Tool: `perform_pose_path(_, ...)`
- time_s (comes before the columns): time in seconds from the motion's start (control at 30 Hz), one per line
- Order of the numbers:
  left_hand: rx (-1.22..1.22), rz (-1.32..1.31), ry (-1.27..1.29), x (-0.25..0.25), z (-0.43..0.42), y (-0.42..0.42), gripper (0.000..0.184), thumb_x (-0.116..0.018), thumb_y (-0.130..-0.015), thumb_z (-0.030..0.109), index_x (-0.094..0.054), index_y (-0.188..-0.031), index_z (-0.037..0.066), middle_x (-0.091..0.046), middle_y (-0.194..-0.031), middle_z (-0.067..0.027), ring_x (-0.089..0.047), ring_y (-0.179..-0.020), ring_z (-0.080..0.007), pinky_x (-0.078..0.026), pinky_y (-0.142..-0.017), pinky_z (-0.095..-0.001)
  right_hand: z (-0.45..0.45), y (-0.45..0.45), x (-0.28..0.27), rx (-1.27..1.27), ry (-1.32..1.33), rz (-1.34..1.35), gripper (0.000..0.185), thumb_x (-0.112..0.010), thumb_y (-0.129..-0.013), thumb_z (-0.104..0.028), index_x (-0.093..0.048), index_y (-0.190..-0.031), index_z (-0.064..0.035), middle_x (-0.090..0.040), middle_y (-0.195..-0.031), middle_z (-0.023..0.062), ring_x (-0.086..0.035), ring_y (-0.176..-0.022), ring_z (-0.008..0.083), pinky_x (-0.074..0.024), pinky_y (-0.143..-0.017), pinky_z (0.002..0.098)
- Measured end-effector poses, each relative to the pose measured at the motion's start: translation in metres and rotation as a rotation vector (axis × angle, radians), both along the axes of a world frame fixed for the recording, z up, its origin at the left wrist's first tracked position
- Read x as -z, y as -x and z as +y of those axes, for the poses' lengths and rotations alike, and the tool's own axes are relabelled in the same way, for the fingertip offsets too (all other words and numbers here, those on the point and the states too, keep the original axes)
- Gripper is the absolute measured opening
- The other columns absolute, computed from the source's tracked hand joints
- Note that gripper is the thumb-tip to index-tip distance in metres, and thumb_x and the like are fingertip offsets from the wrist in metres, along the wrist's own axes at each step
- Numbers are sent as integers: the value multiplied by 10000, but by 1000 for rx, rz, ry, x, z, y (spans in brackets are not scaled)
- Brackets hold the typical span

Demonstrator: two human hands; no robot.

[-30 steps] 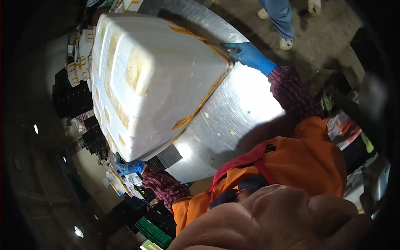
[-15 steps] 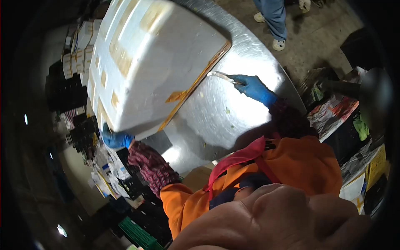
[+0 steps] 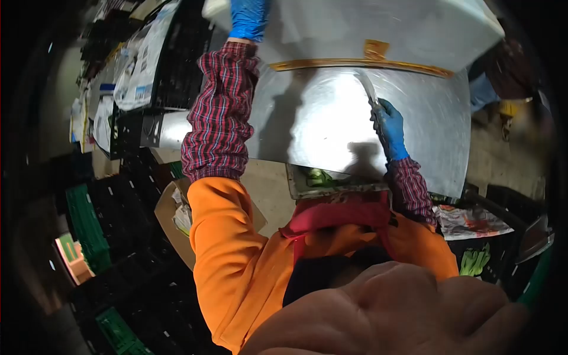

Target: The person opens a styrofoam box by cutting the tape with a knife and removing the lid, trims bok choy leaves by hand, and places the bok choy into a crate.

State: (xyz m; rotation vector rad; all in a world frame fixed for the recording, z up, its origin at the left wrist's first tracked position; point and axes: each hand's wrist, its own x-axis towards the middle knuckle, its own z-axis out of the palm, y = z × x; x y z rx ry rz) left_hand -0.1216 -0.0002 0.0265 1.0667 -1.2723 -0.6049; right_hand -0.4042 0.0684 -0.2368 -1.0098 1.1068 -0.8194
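My right hand (image 3: 391, 127), in a blue glove, is closed round the handle of a knife (image 3: 367, 89). Its curved blade points away from me, toward the taped edge of a large white foam box (image 3: 331, 35). Brown tape (image 3: 355, 63) runs along that near edge, with a short tab sticking up. At the top of the view my left hand (image 3: 248, 21), also blue-gloved, is against the left end of the box; its fingers are cut off by the frame. The box sits on a shiny metal table (image 3: 319, 112).
Below the table's near edge is a tray (image 3: 293, 183) with green leaves in it. A cardboard box (image 3: 168, 228) stands to the left, near black crates and a green crate (image 3: 89, 231). Leafy greens (image 3: 475, 260) and printed paper (image 3: 470, 222) lie at right. Another person's blue trouser leg (image 3: 482, 92) shows beyond.
My view has turned, so the foam box now lies across the top. My left hand has gone from the box's lower corner to the top of view. The knife stays in my right hand.
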Motion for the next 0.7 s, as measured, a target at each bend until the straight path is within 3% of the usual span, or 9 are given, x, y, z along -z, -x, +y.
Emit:
perform_pose_path(0.07,-144,-101,317,-4,27,-16,346,-509,-893,290,-611,-1070,12,-638,-1020,-107,-593,-927,-213,-447,-879,-342,22,-35,-6,45,-2,10,301,-523,-903,-150,-573,-1154,8,-531,-685,-5,-450,-544,42,-390,-492,192)
perform_pose_path(0.13,-435,-147,352,54,45,-84,231,-509,-895,241,-640,-833,60,-568,-685,-16,-517,-630,-153,-408,-569,-324,56,-71,-18,93,68,-17,302,-538,-897,-157,-575,-1150,4,-532,-694,-7,-460,-562,49,-399,-505,197)
perform_pose_path(0.2,-335,9,242,91,104,-86,280,-510,-903,316,-631,-918,63,-564,-800,-10,-521,-764,-119,-419,-603,-305,83,-108,-33,181,181,-81,305,-569,-886,-172,-578,-1141,-5,-534,-714,-10,-480,-598,62,-417,-532,207)
perform_pose_path(0.23,-264,186,-75,114,141,-81,299,-491,-914,319,-643,-924,62,-591,-896,-30,-522,-833,-134,-438,-666,-297,88,-126,-40,168,199,-55,305,-569,-886,-172,-578,-1141,-5,-534,-714,-10,-480,-598,62,-417,-532,207)
perform_pose_path(0.27,-162,449,-395,149,166,-78,317,-479,-918,324,-643,-999,65,-604,-975,-37,-533,-853,-146,-451,-733,-308,95,-143,-46,111,314,85,312,-589,-870,-177,-581,-1137,-16,-549,-728,2,-500,-610,88,-430,-552,223)
perform_pose_path(0.33,91,674,-505,236,204,-68,375,-428,-950,369,-602,-1110,79,-585,-991,-20,-522,-863,-123,-446,-773,-290,108,-179,-55,10,544,345,329,-630,-840,-186,-586,-1130,-38,-578,-757,26,-541,-636,140,-457,-591,256)
perform_pose_path(0.43,165,973,-532,231,236,-50,391,-398,-969,386,-588,-1131,85,-578,-935,-7,-508,-864,-99,-431,-779,-251,112,-218,-51,-116,901,645,356,-663,-790,-169,-593,-1128,-81,-608,-896,97,-585,-751,240,-474,-663,310)
perform_pose_path(0.53,128,1206,-345,223,245,-38,397,-406,-969,385,-574,-1148,72,-587,-943,-24,-512,-895,-91,-420,-780,-225,120,-237,-71,-332,1062,589,354,-661,-776,-165,-600,-1118,-100,-595,-996,136,-578,-829,293,-468,-723,351)
perform_pose_path(0.7,-60,1019,-397,202,230,-95,348,-425,-958,351,-552,-1129,75,-603,-873,-67,-551,-727,-101,-438,-624,-224,99,-241,-140,-597,1472,646,340,-657,-768,-158,-614,-1100,-101,-552,-1189,141,-537,-1014,318,-402,-890,401)
